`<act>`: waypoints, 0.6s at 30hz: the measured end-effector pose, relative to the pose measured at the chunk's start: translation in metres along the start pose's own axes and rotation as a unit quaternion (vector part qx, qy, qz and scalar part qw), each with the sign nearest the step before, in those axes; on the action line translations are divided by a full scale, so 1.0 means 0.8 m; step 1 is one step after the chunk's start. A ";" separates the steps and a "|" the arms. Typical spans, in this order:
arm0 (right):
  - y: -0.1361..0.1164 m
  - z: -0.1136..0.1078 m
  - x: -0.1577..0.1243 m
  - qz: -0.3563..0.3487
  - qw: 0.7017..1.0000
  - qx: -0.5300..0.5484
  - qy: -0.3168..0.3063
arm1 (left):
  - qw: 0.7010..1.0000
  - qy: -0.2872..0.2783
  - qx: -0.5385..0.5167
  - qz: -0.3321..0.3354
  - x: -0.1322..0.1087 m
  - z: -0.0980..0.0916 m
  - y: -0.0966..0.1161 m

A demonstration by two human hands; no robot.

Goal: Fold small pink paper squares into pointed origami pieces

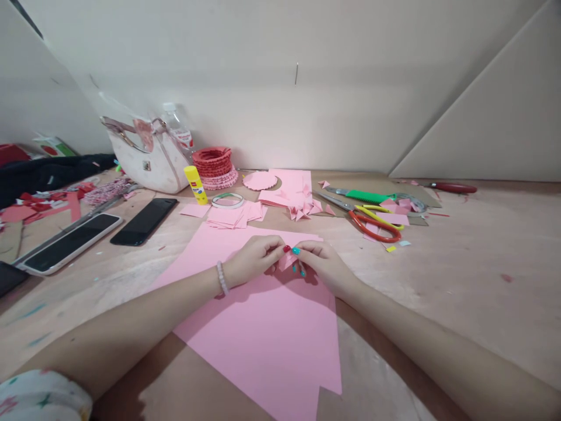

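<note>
Nothing can be read clearly at this distance. A yellow cylindrical glue stick [195, 185] has a blue oval label with white lettering, probably a brand name, but the letters are too small and blurred to make out. A clear plastic bottle [177, 126] has a red-and-white label, its print illegible. A white-and-green cardboard box [55, 146] shows red printing, with no words legible. A small metal plate on a white handbag [146, 165] may bear a mark, also too small to tell.
</note>
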State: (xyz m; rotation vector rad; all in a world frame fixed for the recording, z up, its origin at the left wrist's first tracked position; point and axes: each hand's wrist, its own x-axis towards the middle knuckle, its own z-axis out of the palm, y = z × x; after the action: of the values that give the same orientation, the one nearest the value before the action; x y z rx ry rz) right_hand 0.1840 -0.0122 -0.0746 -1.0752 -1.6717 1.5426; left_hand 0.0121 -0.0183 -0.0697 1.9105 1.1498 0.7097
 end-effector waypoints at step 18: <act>0.001 -0.001 0.001 -0.012 0.998 -0.047 0.035 | 0.998 -0.032 -0.050 0.012 0.002 -0.001 -0.004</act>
State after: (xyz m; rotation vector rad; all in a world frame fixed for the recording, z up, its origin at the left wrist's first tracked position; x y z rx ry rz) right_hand 0.1843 -0.0114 -0.0752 -1.1404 -1.7165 1.4076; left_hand 0.0108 -0.0159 -0.0721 1.8530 1.0333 0.7012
